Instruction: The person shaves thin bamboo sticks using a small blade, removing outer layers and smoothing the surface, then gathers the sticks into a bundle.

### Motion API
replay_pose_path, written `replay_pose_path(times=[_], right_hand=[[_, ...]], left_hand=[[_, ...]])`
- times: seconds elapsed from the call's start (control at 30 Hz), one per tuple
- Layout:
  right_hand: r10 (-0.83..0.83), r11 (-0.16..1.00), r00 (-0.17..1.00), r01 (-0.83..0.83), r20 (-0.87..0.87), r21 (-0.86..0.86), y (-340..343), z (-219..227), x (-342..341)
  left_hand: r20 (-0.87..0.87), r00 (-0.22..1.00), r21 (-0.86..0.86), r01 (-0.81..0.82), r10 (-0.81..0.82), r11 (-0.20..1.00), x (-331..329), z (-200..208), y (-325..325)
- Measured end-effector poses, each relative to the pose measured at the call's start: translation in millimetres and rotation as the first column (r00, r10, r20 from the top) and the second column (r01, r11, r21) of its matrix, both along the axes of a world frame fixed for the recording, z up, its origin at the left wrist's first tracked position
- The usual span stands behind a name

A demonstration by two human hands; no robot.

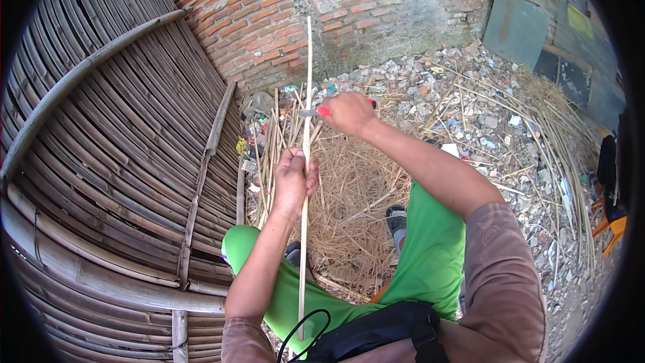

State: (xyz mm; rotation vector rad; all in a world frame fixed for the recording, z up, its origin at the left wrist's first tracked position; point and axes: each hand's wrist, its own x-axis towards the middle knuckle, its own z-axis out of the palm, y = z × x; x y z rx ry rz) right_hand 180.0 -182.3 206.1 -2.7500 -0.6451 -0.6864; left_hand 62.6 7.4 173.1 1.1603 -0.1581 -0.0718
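Observation:
A long pale bamboo strip (304, 228) runs upright in front of me, from my lap to well past both hands. My left hand (293, 173) is wrapped around it near its middle. Farther up, my right hand (349, 113) is closed around the red and black handle of a knife (310, 112). The knife's short grey blade lies across the strip, touching it or very close to it. Most of the handle is hidden inside my fist.
Bamboo slats form a wall (121, 128) close on my left. Straw-like shavings (356, 208) cover the ground between my feet, with cut strips (269, 154) beside them. Rubble (484, 121) spreads right, below a brick wall (376, 13). An orange chair (610, 228) stands far right.

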Motion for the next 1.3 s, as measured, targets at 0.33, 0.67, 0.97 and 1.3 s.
replay_pose_path(times=[0.33, 0.67, 0.97, 1.3], right_hand=[[-0.190, 0.974, 0.979, 0.178, 0.078, 0.138, -58.8, 1.7, 30.7], [-0.405, 0.898, 0.913, 0.408, -0.056, 0.162, -145.8, -3.4, 40.9], [-0.548, 0.818, 0.832, 0.555, -0.090, 0.149, -238.0, -22.7, 23.8], [-0.513, 0.826, 0.840, 0.540, -0.179, 0.165, -181.5, -15.9, 5.6]], left_hand=[[0.004, 0.993, 0.206, 0.114, -0.117, 0.972, -33.1, -4.2, -0.8], [0.013, 0.980, 0.406, 0.178, -0.200, 0.896, -89.1, -26.8, 14.7], [-0.071, 0.927, 0.462, 0.357, -0.368, 0.812, -120.5, -54.7, 50.1], [-0.122, 0.993, 0.352, 0.036, 0.008, 0.935, -90.2, -43.8, 49.7]])
